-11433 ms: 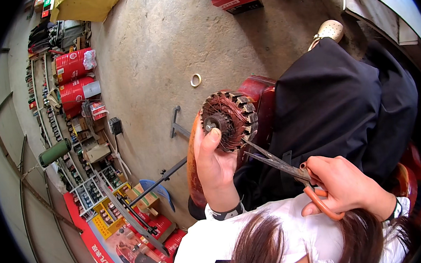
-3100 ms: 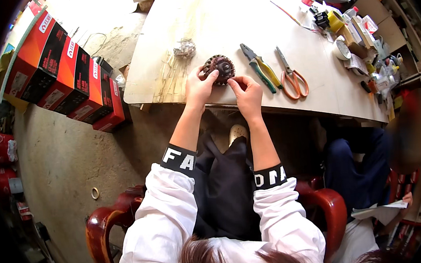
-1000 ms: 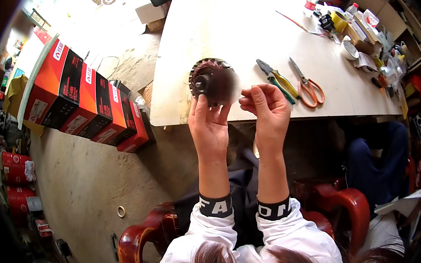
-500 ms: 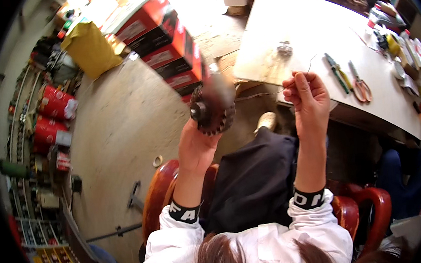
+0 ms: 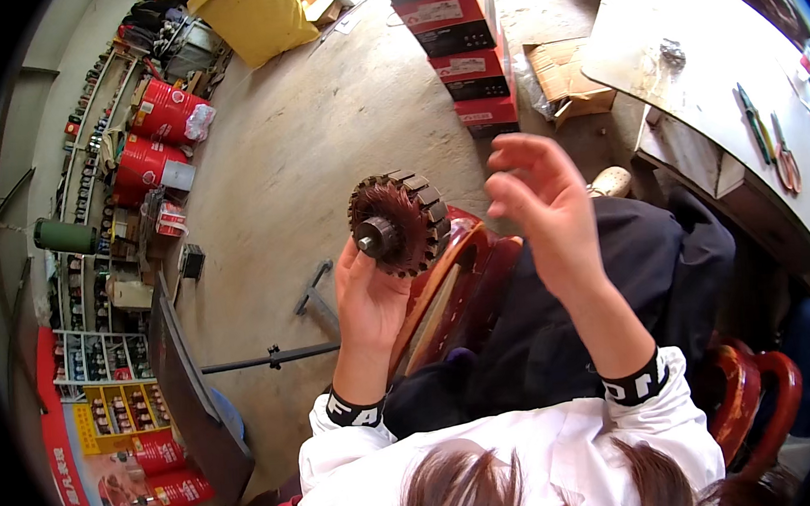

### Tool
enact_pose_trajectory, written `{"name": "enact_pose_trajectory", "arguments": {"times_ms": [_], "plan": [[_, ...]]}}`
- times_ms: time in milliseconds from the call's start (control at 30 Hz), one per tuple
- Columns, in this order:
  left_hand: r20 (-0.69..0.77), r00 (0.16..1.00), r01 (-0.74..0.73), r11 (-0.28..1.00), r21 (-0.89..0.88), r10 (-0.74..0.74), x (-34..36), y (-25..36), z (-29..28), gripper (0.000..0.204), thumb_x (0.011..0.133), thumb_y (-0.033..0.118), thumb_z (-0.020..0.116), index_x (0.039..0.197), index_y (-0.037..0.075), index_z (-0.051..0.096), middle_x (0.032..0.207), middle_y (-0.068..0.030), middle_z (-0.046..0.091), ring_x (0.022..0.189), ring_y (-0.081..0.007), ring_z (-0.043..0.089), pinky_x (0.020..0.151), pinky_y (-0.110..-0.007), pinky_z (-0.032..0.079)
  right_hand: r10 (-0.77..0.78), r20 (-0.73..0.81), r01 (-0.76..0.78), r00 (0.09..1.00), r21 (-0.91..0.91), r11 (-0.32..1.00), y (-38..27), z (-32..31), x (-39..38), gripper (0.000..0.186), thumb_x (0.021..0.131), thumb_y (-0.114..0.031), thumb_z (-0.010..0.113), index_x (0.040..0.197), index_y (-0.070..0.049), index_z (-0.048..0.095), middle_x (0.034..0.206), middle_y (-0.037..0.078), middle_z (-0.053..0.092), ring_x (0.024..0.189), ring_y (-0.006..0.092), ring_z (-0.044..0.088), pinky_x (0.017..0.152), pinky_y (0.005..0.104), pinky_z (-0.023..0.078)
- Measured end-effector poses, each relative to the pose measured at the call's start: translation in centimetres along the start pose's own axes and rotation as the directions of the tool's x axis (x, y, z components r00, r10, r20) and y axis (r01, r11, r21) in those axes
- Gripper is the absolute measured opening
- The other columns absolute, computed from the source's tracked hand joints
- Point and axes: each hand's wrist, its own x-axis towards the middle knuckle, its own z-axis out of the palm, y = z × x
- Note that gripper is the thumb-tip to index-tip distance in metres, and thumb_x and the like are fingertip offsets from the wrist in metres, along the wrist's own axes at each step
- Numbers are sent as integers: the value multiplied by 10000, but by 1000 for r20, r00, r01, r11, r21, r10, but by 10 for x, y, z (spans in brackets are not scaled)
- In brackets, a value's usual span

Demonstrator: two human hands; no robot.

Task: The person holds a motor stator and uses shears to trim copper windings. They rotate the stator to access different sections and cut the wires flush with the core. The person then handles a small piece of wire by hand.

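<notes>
The left hand (image 5: 371, 303) was clamped on the wound rotor (image 5: 401, 225) from below, shaft end toward the person's left. The rotor was held in the air, well apart from the left corner of the tabletop (image 5: 628, 7). The right hand (image 5: 542, 209) was raised beside it, thumb and fingers apart, not touching the rotor; whether fine wire lay between them could not be told. The step in hand appeared to be handling of the windings; further work there would call for a steady left grip and a right-hand pinch at the coils.

Pliers (image 5: 754, 124) and scissors (image 5: 787, 162) lay inward of the tabletop's near edge. Containers: the yellow rack (image 5: 84, 429) held small bottles; the contents of the red boxes (image 5: 466, 63) and red drums (image 5: 168, 110) were not visible.
</notes>
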Motion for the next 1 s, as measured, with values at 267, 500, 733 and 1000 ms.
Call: {"name": "enact_pose_trajectory", "arguments": {"times_ms": [267,500,733,1000], "plan": [[-100,994,46,998,38,-42,-6,-1,-38,482,943,181,643,1349,-16,473,1336,-161,566,1230,-288,567,1050,-447,467,252,93,-264,963,165,950,66,10,-8,200,930,-46,654,1115,22,618,1018,64,677,958,126,660,858,267,545],[-139,990,31,995,100,-16,-5,-11,-69,480,950,199,625,1350,-16,471,1332,-152,573,1224,-282,573,1045,-444,472,342,83,-350,936,100,932,87,10,-1,145,935,-60,652,1055,19,630,965,68,701,900,116,667,838,275,558],[-220,975,27,977,212,21,-5,-8,-82,465,929,195,642,1318,-12,495,1285,-147,602,1177,-263,605,1018,-431,493,292,26,-289,956,-86,954,107,22,13,111,937,-81,656,976,18,627,924,58,704,860,94,655,798,243,532],[-236,966,-36,961,274,104,-5,-3,-83,436,921,141,630,1314,-1,503,1254,-132,616,1152,-247,614,994,-416,505,277,6,-277,961,-27,960,111,31,15,109,943,-83,647,987,12,616,968,83,704,914,102,643,843,241,500]]}}
